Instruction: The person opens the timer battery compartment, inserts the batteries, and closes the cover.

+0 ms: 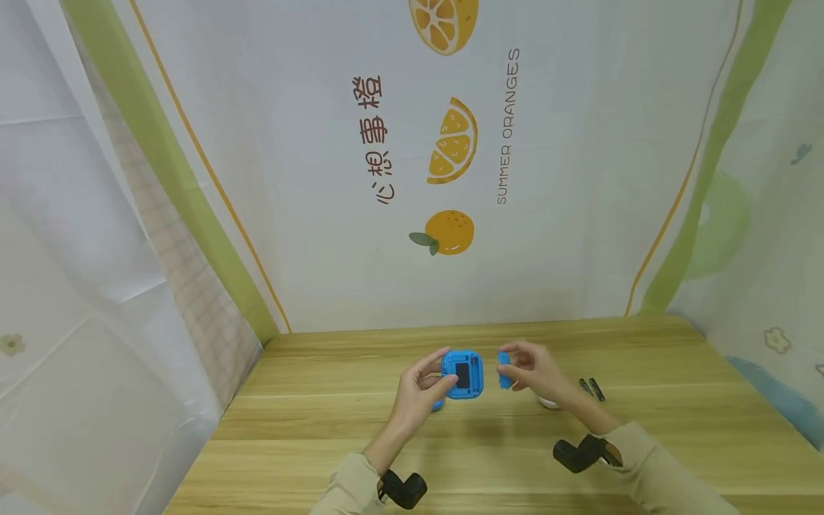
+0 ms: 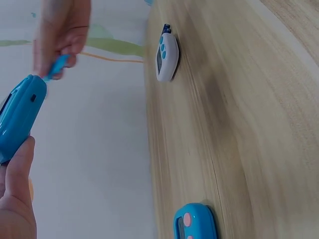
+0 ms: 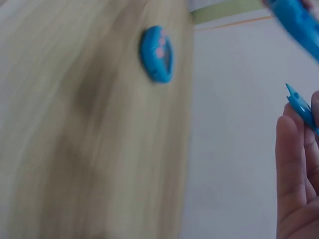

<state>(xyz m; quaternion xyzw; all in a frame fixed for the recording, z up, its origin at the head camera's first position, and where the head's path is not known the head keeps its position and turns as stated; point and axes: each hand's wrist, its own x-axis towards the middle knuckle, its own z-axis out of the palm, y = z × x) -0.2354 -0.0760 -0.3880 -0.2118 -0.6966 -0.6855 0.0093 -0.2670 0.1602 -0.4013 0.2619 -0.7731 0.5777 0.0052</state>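
Observation:
In the head view my left hand (image 1: 412, 400) grips a rounded-square blue handheld electronic device (image 1: 463, 375), thumb on the face turned toward me. That face has a dark rectangular panel and an uncovered recess along its right side. Just to the right, apart from the device, my right hand (image 1: 541, 372) pinches a small blue plastic cover (image 1: 504, 372) between thumb and fingers, held upright. The right wrist view shows the cover (image 3: 300, 105) with small pointed tabs at its end. Both hands are raised above the wooden table (image 1: 309, 443).
On the table lie another blue handheld device (image 2: 199, 221) with pink buttons and a white one (image 2: 168, 57) with blue buttons. Two slim dark pieces (image 1: 591, 388), perhaps batteries, lie at the right. A printed curtain (image 1: 547, 272) hangs behind the table.

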